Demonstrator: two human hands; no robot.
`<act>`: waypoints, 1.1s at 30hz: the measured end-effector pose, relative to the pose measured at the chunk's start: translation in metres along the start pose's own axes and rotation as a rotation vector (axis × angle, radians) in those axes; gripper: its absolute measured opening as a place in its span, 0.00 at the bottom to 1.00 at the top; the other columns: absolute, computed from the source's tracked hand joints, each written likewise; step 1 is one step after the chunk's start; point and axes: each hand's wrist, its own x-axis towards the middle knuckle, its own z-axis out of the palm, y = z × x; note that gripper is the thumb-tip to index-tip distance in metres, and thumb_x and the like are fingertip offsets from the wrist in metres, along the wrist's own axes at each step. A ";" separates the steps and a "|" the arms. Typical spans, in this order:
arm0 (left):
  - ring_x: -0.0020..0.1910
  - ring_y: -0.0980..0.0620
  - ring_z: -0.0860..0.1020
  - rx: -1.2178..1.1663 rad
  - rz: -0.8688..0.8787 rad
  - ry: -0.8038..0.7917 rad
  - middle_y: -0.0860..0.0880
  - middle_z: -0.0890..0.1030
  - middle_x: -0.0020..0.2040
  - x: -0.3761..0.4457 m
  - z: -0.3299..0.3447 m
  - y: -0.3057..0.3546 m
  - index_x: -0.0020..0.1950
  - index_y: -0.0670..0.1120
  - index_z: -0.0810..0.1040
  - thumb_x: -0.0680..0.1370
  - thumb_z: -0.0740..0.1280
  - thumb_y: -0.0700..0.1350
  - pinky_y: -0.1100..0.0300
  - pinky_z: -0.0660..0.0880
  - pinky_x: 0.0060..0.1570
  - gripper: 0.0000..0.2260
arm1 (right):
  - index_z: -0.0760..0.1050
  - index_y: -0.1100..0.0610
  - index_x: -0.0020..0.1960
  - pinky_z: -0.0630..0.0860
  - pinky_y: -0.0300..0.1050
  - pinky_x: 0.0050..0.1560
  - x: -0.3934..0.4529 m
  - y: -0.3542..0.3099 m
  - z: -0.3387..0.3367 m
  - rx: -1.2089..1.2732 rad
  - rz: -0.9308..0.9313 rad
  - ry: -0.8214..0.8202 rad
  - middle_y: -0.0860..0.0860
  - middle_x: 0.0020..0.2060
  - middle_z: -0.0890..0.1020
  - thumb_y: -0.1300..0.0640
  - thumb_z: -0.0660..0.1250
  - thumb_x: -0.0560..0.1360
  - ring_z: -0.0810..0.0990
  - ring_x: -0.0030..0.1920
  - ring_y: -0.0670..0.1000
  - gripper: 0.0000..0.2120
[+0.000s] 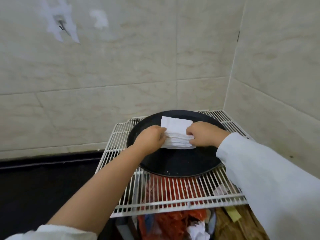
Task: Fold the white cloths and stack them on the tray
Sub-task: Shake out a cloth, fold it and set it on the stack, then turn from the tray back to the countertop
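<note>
A stack of several folded white cloths lies on a round black tray, towards its far side. My left hand grips the stack's left edge, fingers curled under the layers. My right hand grips the right edge, with its fingers pinching the near right corner. The top cloth lies flat and square. The tray's near half is bare.
The tray rests on a white wire rack pushed into a tiled wall corner. Under the rack sits a bin of red plastic and crumpled paper. A dark counter lies to the left.
</note>
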 end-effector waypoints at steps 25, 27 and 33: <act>0.65 0.40 0.68 0.335 -0.841 0.338 0.40 0.71 0.66 -0.444 -0.221 -0.377 0.68 0.42 0.67 0.79 0.58 0.47 0.50 0.69 0.60 0.19 | 0.60 0.57 0.72 0.65 0.54 0.69 0.014 -0.601 -0.063 0.022 -0.598 0.310 0.57 0.68 0.68 0.52 0.59 0.77 0.65 0.69 0.58 0.25; 0.65 0.40 0.69 0.356 -0.931 0.363 0.40 0.72 0.65 -0.494 -0.226 -0.416 0.67 0.42 0.69 0.79 0.58 0.47 0.50 0.69 0.60 0.18 | 0.61 0.57 0.71 0.64 0.54 0.69 0.018 -0.671 -0.054 0.009 -0.710 0.302 0.57 0.68 0.68 0.52 0.60 0.77 0.65 0.69 0.58 0.25; 0.64 0.40 0.69 0.400 -1.200 0.287 0.41 0.73 0.63 -0.609 -0.228 -0.531 0.66 0.43 0.70 0.78 0.59 0.48 0.50 0.68 0.59 0.18 | 0.64 0.58 0.69 0.64 0.54 0.68 0.046 -0.854 -0.011 0.042 -0.952 0.246 0.57 0.65 0.70 0.52 0.60 0.76 0.66 0.68 0.58 0.23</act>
